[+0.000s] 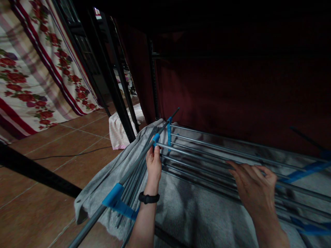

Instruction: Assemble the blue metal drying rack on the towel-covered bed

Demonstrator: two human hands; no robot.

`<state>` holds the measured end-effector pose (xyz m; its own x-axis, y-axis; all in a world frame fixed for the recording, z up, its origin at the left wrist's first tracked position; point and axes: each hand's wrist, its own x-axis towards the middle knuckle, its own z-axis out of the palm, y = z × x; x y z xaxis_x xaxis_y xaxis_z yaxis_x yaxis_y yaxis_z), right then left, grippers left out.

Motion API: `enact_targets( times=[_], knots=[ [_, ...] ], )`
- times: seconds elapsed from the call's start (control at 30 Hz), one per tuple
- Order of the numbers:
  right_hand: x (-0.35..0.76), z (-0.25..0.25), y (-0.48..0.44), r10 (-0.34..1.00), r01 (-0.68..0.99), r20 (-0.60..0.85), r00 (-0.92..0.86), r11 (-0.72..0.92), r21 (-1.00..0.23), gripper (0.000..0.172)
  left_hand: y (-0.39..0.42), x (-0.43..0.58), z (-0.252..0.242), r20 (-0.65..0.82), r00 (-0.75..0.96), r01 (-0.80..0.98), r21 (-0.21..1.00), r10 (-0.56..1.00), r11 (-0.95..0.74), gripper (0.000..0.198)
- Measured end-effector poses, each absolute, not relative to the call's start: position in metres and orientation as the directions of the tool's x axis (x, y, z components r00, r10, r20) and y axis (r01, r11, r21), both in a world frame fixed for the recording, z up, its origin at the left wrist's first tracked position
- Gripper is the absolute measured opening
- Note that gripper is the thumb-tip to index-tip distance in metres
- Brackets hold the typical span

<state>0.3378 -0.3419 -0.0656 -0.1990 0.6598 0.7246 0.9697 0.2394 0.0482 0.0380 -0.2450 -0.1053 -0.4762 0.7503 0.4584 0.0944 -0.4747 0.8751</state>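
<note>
A grey metal drying rack (207, 146) with blue plastic joints stretches across the lower right. My left hand (153, 163), a black band on its wrist, is closed around a rack bar beside a blue joint (156, 137). My right hand (252, 186) lies on the parallel rods further right, fingers stretched out and apart. A grey towel (196, 210) lies under and around the rack rods, hanging over its left end.
Terracotta floor tiles (51, 144) spread to the left with a thin black cable. A floral striped cloth (31, 69) hangs at the far left. Black metal posts (113, 82) and a pink-white cloth (117, 129) stand behind the rack. A dark red curtain (232, 86) fills the background.
</note>
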Motion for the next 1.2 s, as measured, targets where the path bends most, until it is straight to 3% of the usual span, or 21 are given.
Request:
enact_targets(
  times=[0.17,0.3,0.63,1.2],
  knots=[
    [0.3330,-0.0703,-0.3464,0.593,0.977,0.794,-0.129,0.215,-0.002,0.034,-0.2454,0.0403,-0.1044,0.464,-0.497,0.123,0.874,0.733,-0.470,0.046],
    [0.3340,-0.0753,-0.3500,0.554,0.979,0.828,-0.087,0.202,-0.033,0.025,-0.2438,0.0400,-0.1066,0.471,-0.506,0.129,0.870,0.723,-0.476,0.047],
    [0.3334,-0.0677,-0.3465,0.601,0.974,0.790,-0.118,0.226,-0.027,0.020,-0.2420,0.0405,-0.1058,0.443,-0.505,0.062,0.875,0.741,-0.480,0.046],
    [0.3363,-0.0699,-0.3437,0.650,0.960,0.754,-0.098,0.260,-0.099,0.024,-0.2419,0.0376,-0.1066,0.468,-0.498,0.145,0.875,0.730,-0.462,0.047]
  ],
)
